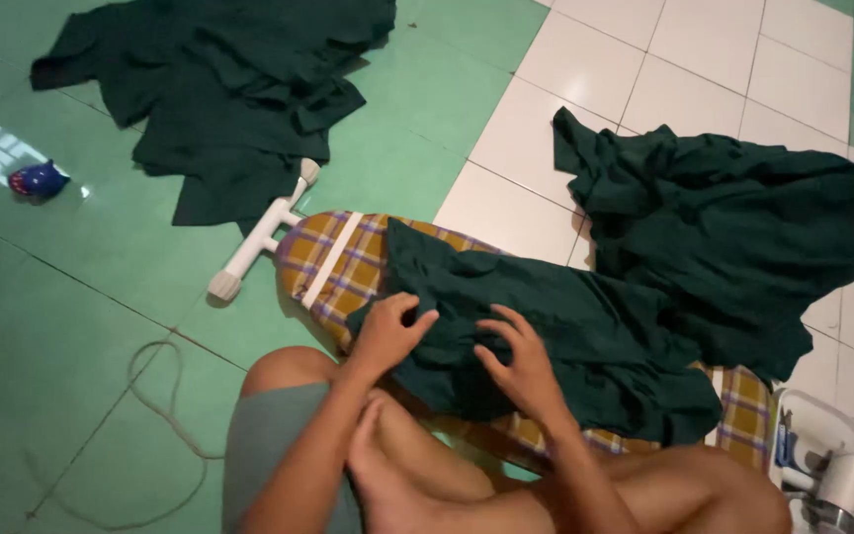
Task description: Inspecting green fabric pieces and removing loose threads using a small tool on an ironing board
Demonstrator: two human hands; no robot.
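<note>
1. The left hand [390, 331] is reaching in from below, wrist bent, with thumb and fingers pinching a fold at the near-left edge of the dark green cloth [546, 336].
2. The right hand [518, 364] is lying on the same cloth, fingers spread and curled, pressing down rather than gripping.
3. The cloth is lying across the plaid ironing board [333, 262], trailing right onto the white tiles [585, 69].
4. A second dark green pile [229, 89] is sitting well apart on the green floor [71, 326].

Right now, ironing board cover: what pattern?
Yellow-and-purple plaid ironing board cover with a white stripe; head view.
</note>
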